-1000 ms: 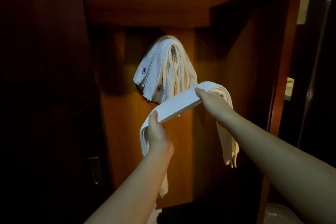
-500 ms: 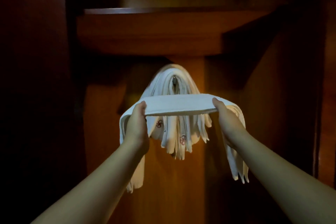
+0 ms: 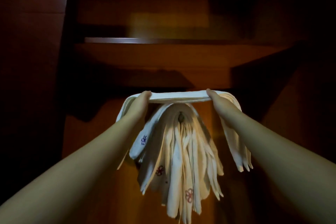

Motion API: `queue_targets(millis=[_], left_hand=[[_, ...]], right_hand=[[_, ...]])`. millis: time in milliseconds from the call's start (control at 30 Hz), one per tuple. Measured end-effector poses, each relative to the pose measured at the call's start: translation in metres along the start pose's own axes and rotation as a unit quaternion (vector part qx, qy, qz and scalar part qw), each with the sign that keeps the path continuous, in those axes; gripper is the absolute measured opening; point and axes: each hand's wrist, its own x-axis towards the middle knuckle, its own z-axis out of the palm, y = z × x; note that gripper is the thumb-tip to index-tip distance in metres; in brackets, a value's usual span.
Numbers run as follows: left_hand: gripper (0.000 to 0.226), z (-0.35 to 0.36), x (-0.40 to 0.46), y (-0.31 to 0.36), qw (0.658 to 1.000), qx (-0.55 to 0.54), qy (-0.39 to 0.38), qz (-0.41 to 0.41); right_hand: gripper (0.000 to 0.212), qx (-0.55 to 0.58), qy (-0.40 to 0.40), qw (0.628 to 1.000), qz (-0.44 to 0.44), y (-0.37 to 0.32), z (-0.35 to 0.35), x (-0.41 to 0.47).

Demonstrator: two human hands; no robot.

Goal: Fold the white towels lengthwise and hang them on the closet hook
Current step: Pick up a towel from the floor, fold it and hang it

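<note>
Head view, hands (image 3: pixel 140 103) stretching towel (image 3: pixel 179 96), blurred emblems (image 3: pixel 144 140) unreadable

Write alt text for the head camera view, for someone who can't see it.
Two hands, left hand and right hand, hold a folded white towel stretched level just above a hook already draped with hanging towels, inside a dim wooden closet.

The folded towel (image 3: pixel 179 96) spans horizontally between the left hand (image 3: pixel 140 103) and right hand (image 3: pixel 217 102), directly above the hook (image 3: pixel 181 118). Hung towels (image 3: pixel 180 160) drape below it. The shelf (image 3: pixel 163 41) sits above.
</note>
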Motion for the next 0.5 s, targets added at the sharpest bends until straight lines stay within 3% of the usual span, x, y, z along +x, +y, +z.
queue_targets(millis=[133, 367, 500], left_hand=[[0.03, 0.012, 0.039, -0.011, 0.999, -0.006, -0.013, -0.034], [0.03, -0.014, 0.075, -0.037, 0.996, 0.02, 0.062, -0.055], [0.027, -0.015, 0.072, -0.051, 0.996, 0.027, 0.032, -0.075]], right_hand=[[0.081, -0.009, 0.032, 0.999, 0.012, 0.009, 0.011, 0.031], [0.06, -0.033, 0.0, 0.999, -0.001, 0.03, 0.044, 0.052], [0.049, -0.015, 0.006, 1.0, -0.007, 0.031, 0.051, 0.059]])
